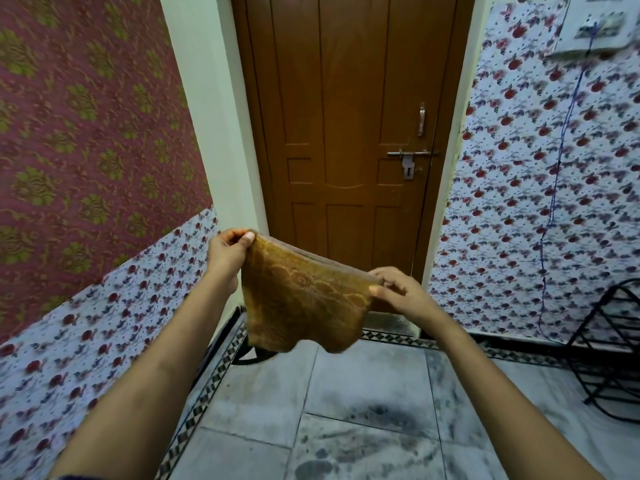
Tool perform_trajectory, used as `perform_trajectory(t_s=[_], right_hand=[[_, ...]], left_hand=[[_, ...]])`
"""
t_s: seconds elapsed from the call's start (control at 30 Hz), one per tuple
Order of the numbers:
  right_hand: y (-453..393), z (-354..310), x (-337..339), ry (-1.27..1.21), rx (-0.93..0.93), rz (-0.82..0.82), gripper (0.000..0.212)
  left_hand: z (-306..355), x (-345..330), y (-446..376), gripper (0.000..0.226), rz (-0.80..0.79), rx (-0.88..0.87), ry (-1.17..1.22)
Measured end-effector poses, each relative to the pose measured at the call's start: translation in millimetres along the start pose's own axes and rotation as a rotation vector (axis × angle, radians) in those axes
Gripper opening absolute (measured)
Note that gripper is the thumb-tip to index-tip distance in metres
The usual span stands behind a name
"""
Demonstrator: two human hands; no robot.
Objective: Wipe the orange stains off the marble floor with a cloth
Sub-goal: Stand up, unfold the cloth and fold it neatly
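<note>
1. Holding the cloth (304, 303) up in front of me, well above the floor (363, 393), is where I am: my left hand (227, 252) has its grip pinched shut on the upper left corner, and my right hand (398, 291) has its grip pinched shut on the upper right corner.
2. The cloth hangs between my hands, folded over, its lower edge loose in the air and touching nothing. It sits before the door (346, 133), not over any stain.
3. I judge the step in hand to be readying the cloth: getting a flat, doubled pad before going down to the marble.
4. To do it well, I should keep both corners taut so the fold stays even, then bring the sides together into a pad one palm can press flat.
5. I see no clear orange marks from here; the tiles near the bottom edge of the floor show dark grey smudges (374, 417). I would look lower before choosing where to start.
6. When wiping, I would work from a stain's rim inward and turn to a clean face, since a mustard cloth will hide orange pickup.
7. The rack (609, 355) stands at the floor's right edge, so I would keep my elbow clear of it.
8. No brand, label or readable writing shows anywhere.
</note>
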State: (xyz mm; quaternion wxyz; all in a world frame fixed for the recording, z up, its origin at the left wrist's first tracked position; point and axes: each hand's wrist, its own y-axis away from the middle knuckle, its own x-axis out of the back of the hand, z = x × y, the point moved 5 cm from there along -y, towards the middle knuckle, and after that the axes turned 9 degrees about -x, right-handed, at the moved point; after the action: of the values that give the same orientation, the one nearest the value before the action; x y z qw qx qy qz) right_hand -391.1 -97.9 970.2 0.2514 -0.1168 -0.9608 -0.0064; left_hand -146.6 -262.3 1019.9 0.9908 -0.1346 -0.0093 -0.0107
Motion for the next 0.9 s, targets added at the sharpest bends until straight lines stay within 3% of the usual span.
perform_trajectory(t_s=[0.17,0.4,0.57,0.67,0.83,0.9], right_hand=[[-0.9,-14.7,18.3,-0.357,0.041,0.182,0.011],[-4.1,-6.6,38.8,-0.541,-0.074,0.216,0.030],[-7.1,-10.1,39.1,-0.777,-0.182,0.244,0.039],[-5.5,-14.6,39.1,-0.913,-0.203,0.244,0.034],[-1.2,-24.7,51.0,-0.954,-0.184,0.159,0.017],[-3.0,-23.7,54.4,-0.932,-0.206,0.205,0.015]], left_hand=[[-13.9,-4.0,8.7,0.011,-0.075,-0.003,-0.018],[-12.0,-2.7,15.6,0.013,-0.174,0.006,-0.037],[-4.4,4.1,16.1,0.019,-0.145,-0.007,-0.002],[-0.6,6.0,18.5,0.019,-0.168,-0.012,0.069],[19.3,10.0,25.0,0.017,-0.416,-0.031,0.291],[22.1,10.1,22.4,0.014,-0.393,-0.004,0.310]])
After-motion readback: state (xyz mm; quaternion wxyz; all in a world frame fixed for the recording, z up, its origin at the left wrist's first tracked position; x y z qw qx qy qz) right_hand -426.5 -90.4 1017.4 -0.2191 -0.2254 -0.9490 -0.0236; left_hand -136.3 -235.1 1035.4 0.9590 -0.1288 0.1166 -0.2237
